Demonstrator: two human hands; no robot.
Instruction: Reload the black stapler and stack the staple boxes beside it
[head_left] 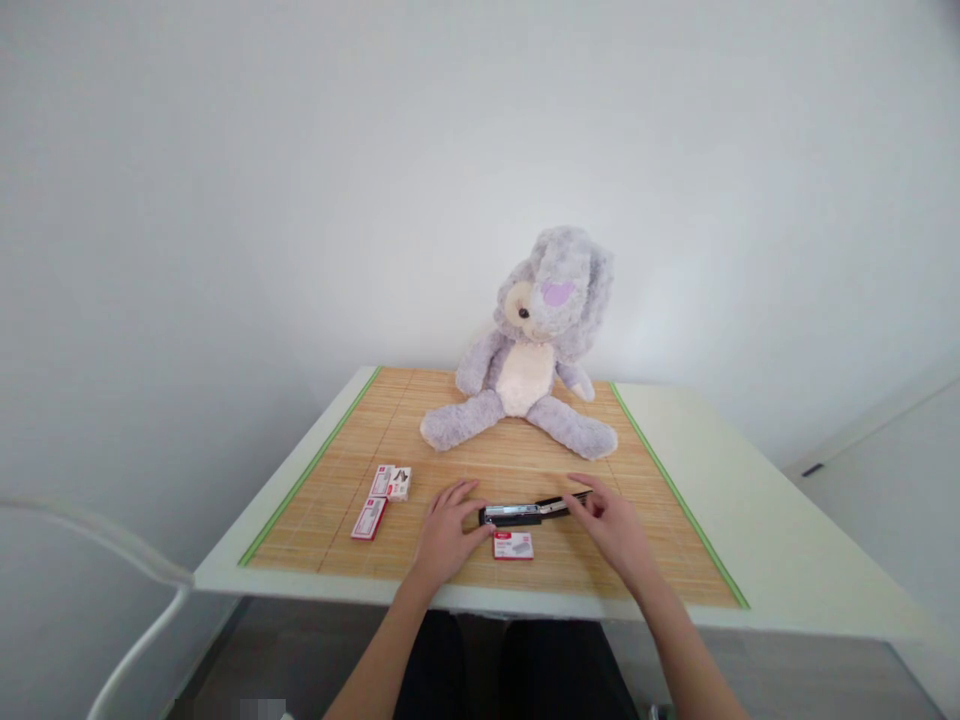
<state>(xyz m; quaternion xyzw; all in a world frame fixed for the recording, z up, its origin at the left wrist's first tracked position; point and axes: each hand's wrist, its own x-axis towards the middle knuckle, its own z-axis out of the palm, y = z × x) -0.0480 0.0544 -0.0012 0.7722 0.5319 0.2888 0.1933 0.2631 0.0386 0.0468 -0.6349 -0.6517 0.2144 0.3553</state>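
Soft, even light brightens the wall [300, 200] and my table [757, 500], but the floor [307, 650] below lies dim. A glint runs along the stapler [512, 511]. My wide lens splays the table's sides; print on the boxes [369, 519] seems too soft to read.

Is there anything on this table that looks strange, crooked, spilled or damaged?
The plush toy at the back of the mat looks slightly askew: its head leans right and only one eye shows. No visible spill or damage.
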